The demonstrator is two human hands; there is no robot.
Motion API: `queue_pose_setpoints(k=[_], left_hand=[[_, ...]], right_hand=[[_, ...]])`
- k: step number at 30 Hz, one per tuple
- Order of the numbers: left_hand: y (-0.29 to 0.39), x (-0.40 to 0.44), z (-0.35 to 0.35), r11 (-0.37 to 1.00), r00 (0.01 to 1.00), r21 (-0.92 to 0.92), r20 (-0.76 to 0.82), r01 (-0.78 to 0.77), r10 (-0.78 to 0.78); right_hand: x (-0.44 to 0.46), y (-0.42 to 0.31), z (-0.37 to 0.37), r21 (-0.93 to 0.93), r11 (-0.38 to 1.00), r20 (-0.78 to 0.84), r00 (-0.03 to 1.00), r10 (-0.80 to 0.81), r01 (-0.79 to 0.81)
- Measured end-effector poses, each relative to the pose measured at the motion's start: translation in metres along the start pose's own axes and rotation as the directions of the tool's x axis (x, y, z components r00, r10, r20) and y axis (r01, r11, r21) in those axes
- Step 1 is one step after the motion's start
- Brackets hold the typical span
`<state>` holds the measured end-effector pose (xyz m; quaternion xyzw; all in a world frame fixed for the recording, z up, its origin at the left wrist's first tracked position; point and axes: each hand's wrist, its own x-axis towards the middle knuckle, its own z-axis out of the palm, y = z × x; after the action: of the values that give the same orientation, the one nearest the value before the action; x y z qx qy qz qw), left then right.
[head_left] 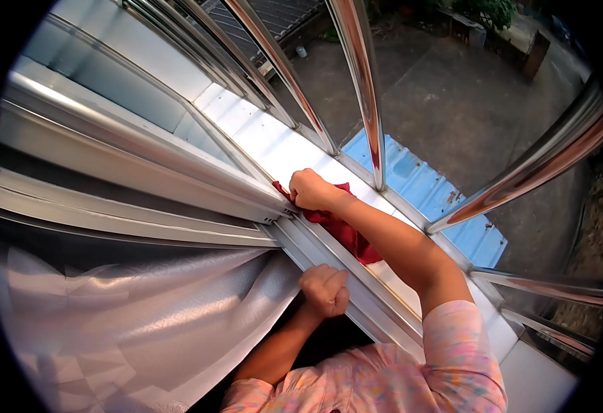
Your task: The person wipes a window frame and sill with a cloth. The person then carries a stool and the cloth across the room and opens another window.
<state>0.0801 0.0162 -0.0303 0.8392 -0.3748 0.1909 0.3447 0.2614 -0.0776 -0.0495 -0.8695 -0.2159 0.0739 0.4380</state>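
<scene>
My right hand (308, 190) is closed on a dark red cloth (355, 244), down at the outer side of the window track (360, 279), close to the end of the sliding window frame (198, 175). Part of the cloth trails along the white tiled sill (294, 155) beneath my forearm. My left hand (324, 289) is curled into a fist at the inner edge of the track, with nothing visible in it.
Shiny metal bars (360, 89) rise along the sill's outer edge. Beyond and below them are a blue corrugated roof (411, 179) and a concrete yard (439, 96). A pale curtain (129, 316) hangs at the lower left.
</scene>
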Motion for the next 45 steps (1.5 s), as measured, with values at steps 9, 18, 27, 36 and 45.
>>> queue_pose_setpoints(k=[9,18,27,36,45], left_hand=[[-0.002,-0.001,0.001,1.0,1.0,-0.027,0.005,-0.011,0.011],[0.002,0.004,0.0,0.999,1.0,-0.044,-0.03,-0.002,0.001],[0.0,0.003,0.002,0.999,0.999,-0.035,-0.025,-0.028,0.027],[0.002,0.004,0.0,0.999,1.0,-0.037,-0.009,-0.014,0.013],[0.002,0.003,0.0,0.999,1.0,-0.039,-0.012,-0.002,0.002]], right_hand=[[0.033,-0.003,0.012,0.153,0.985,-0.105,0.989,0.102,-0.085],[-0.005,-0.004,-0.008,0.144,0.989,-0.002,0.999,0.042,-0.042],[0.043,-0.02,0.008,0.101,0.984,-0.177,0.97,0.165,-0.149],[-0.002,-0.002,-0.011,0.044,0.992,0.077,0.991,0.112,-0.115],[0.02,-0.003,0.008,0.079,0.995,-0.144,0.987,0.077,-0.066]])
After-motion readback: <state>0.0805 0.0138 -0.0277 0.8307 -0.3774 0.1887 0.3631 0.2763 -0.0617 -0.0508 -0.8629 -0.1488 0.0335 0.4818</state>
